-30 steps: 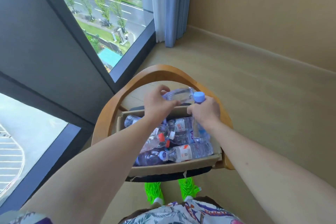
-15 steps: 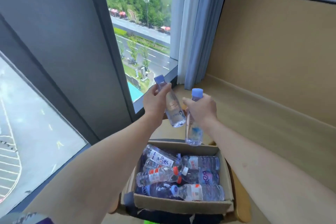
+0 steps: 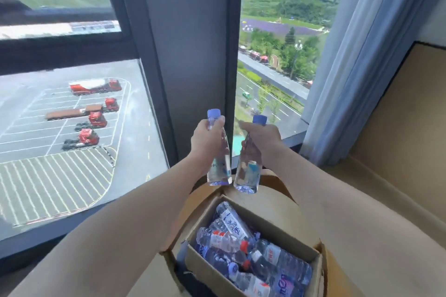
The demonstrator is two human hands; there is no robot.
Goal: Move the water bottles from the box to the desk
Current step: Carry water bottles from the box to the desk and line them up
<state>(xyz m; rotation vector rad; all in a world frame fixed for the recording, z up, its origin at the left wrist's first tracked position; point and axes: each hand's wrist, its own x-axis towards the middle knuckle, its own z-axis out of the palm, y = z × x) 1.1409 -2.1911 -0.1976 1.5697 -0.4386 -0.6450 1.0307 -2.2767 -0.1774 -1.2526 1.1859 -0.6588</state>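
Observation:
My left hand [image 3: 205,138] grips a clear water bottle [image 3: 220,166] with a blue cap by its neck, held upright. My right hand [image 3: 261,136] holds a second blue-capped bottle [image 3: 248,173] the same way, right beside the first. Both bottles hang in the air in front of the window, above and beyond the cardboard box [image 3: 212,275]. The box is open and holds several more bottles [image 3: 231,241] lying on their sides, some with red caps. No desk is in view.
The box rests on a wooden chair with a curved backrest [image 3: 272,176]. A large window with a dark frame [image 3: 183,55] fills the left and centre. A blue curtain [image 3: 357,67] hangs at the right, with a tan wall panel [image 3: 405,123] and floor beyond.
Both hands have lifted a bottle each out of the box and raised them upright. My view has tilted up from the box toward the window.

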